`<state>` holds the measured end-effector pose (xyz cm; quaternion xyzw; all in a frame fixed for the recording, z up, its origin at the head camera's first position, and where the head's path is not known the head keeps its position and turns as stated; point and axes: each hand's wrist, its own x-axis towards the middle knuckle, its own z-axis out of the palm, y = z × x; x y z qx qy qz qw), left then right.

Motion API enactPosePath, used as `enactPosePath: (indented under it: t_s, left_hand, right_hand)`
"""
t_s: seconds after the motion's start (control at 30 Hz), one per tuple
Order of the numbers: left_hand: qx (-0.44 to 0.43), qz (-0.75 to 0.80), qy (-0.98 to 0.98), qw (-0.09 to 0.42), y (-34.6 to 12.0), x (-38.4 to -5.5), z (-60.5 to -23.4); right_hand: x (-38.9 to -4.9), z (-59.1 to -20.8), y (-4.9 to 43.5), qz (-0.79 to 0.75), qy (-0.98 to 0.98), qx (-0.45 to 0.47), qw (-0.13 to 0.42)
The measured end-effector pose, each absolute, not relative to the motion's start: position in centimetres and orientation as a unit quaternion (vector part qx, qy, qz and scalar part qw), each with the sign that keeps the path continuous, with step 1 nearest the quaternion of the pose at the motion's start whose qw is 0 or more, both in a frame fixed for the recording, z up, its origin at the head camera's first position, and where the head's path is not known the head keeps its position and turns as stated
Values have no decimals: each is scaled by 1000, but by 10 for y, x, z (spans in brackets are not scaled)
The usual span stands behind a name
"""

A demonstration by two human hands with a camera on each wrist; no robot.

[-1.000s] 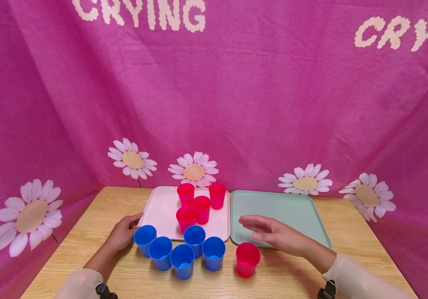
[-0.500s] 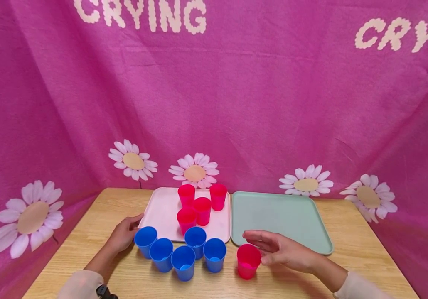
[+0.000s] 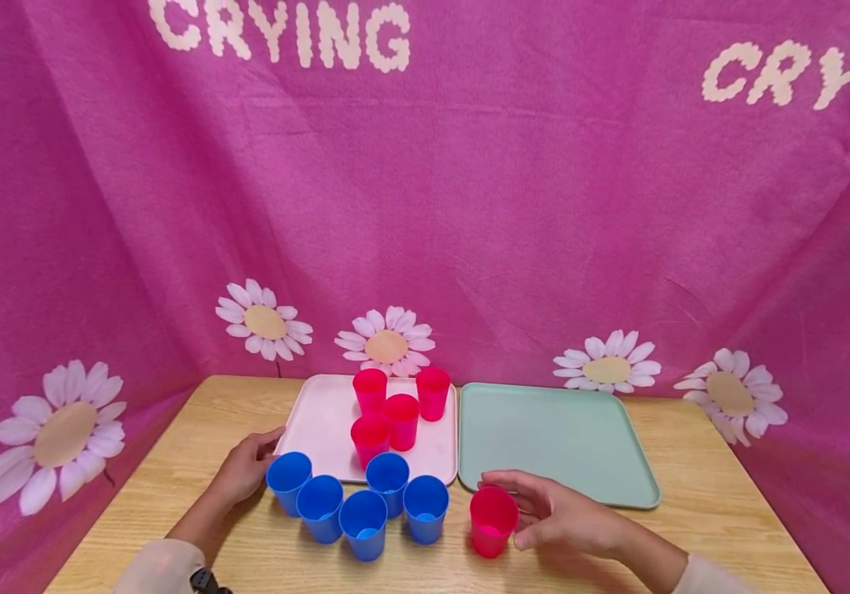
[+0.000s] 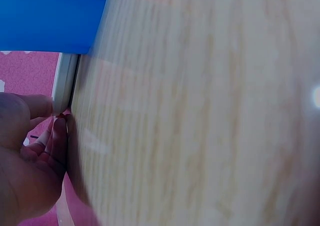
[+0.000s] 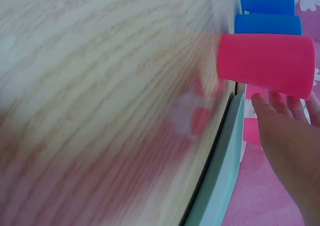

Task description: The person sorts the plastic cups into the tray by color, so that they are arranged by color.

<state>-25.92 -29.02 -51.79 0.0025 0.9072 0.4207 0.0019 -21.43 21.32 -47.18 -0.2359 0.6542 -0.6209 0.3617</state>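
The red cup (image 3: 490, 536) is stood upright on the counter (image 3: 707, 487), just in front of the green tray (image 3: 551, 437) near its left corner. It is flanked on its right side by the right hand (image 3: 562, 511), whose fingers are loosely extended behind it with the thumb beside it; they are not clenched, and whether the cup is touched cannot be told. By the left hand (image 3: 245, 466), the left edge of the pink tray (image 3: 317, 421) is pinched between thumb and fingers. Four other red cups (image 3: 403, 429) are grouped upright on that tray, toward its right half. Five blue cups (image 3: 363, 536) are clustered upright in front of it, with the leftmost just beside the left hand. The counter is backed by a magenta cloth (image 3: 514, 206), printed with white daisies (image 3: 265, 322) and pale lettering (image 3: 351, 35).
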Motion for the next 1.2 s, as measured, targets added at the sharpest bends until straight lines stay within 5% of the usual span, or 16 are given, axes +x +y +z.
enactPosePath:
  t_s: [1.2]
  left_hand:
    - [12, 422, 906, -15, -291, -257, -518]
  right_hand:
    - [-211, -476, 204, -582, 729, -224, 284]
